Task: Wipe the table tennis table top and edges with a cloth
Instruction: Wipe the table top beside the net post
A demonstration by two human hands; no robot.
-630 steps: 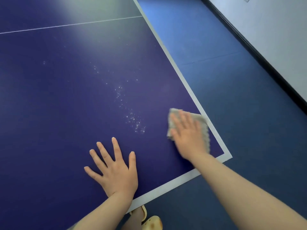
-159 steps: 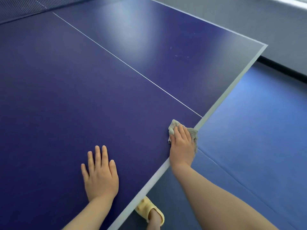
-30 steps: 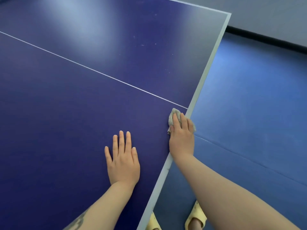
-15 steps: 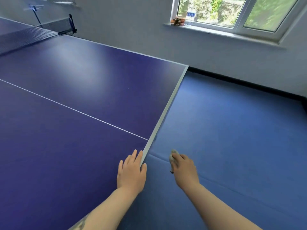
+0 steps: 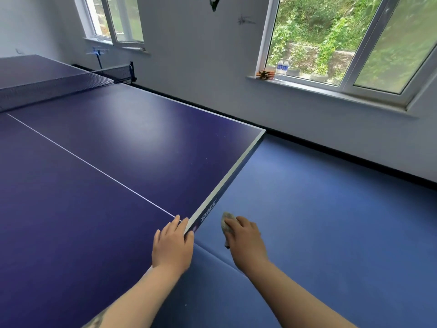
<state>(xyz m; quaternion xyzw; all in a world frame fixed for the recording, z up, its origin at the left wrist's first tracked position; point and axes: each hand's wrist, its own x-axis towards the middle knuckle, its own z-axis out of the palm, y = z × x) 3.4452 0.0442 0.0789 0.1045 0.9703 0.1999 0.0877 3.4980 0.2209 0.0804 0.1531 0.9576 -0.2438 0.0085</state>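
The dark blue table tennis table (image 5: 99, 185) fills the left and centre, with a white centre line and a grey-white end edge (image 5: 227, 178) running up to its far corner. My left hand (image 5: 172, 245) rests on that edge where the centre line meets it, fingers curled over the rim. My right hand (image 5: 243, 240) hangs off the table, to the right of the edge and above the floor, shut on a crumpled grey cloth (image 5: 227, 221). The cloth does not touch the table.
The net (image 5: 54, 87) spans the table at the back left. Blue floor (image 5: 319, 221) lies right of the table, bounded by a black skirting and grey wall. The window sill (image 5: 307, 87) holds bottles (image 5: 282, 66) and paddles (image 5: 266, 74).
My right hand with the cloth has come off the table edge and now hangs beside it. My left hand slid to the rim. The view has tilted up to show the room.
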